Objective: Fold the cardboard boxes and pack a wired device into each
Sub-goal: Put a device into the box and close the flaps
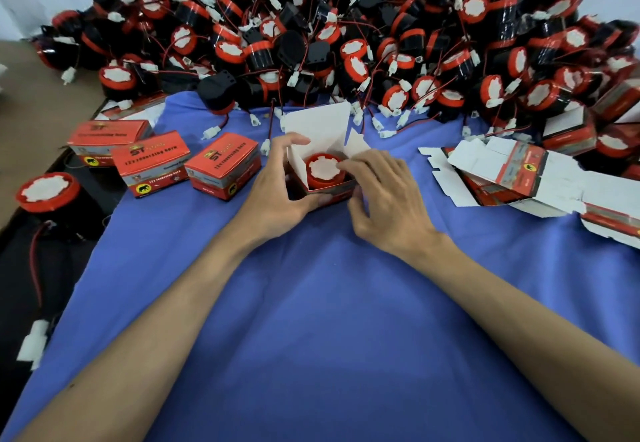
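- Cardboard box (313, 122), already folded into shape, stands on the blue-covered surface (329, 303) between the fingers of both hands. Its lid flap is upright on the far side and its side flaps are not yet tucked.
- Its wired device (323, 169) is already inside, red rim and white face up, just under the right fingertips. Its wire is not visible.
- The left hand (277, 185) grips the box, thumb on the near wall and fingers curled over the left wall.
- The right hand (384, 192) holds the right side, thumb at the near corner and fingers curled over the wall. I cannot tell whether the index tip touches the device's rim or the side flap.
- Done so far: three closed boxes (221, 164) stand to the left of the left fingers.
- Still to do: this box needs closing. Flat boxes (502, 171) are stacked to the right of the right fingers, and a large heap of devices (311, 32) lies beyond the fingertips, so most of the job looks to be ahead.
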Demonstrator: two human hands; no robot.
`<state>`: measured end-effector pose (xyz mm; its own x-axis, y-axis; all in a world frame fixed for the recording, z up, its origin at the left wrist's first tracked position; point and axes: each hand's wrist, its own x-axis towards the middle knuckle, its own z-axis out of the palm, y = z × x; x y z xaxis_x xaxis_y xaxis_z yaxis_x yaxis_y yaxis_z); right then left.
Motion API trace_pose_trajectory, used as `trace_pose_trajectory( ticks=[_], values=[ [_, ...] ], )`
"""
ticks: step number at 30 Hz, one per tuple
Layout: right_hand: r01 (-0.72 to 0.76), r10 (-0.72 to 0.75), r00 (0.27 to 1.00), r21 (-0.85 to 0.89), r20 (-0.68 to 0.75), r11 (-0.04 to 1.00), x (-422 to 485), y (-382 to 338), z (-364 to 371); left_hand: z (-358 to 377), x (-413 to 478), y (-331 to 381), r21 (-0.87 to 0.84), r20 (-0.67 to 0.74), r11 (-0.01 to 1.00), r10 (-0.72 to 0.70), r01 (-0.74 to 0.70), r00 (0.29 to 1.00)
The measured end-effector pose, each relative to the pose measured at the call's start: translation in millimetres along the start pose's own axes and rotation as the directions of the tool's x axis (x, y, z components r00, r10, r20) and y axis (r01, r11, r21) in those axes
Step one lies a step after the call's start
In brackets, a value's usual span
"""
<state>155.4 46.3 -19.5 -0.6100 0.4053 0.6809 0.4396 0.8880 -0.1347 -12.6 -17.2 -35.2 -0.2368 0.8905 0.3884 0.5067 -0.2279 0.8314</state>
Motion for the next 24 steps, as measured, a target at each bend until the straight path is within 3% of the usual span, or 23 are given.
trace_pose_trajectory(
  ticks=[7,14,16,24],
  values=[
    [-0.078,0.071,0.996,-0.144,-0.051,0.987,-1,-7,4,5,-2,1,0.100,-0.034,0.985,0.144,-0.140,0.989],
    [-0.246,0.267,0.958,-0.178,0.106,0.953,2,-17,7,8,-5,-4,0.176,-0.024,0.964,0.207,-0.199,0.978],
    [-0.295,0.314,0.930,-0.123,0.190,0.948,10,-19,8,8,-6,-2,0.172,-0.031,0.965,0.206,-0.198,0.978],
    [-0.496,0.428,0.854,0.215,0.297,0.841,28,-16,9,5,-5,-1,0.181,-0.034,0.965,0.199,-0.190,0.979]
  ],
)
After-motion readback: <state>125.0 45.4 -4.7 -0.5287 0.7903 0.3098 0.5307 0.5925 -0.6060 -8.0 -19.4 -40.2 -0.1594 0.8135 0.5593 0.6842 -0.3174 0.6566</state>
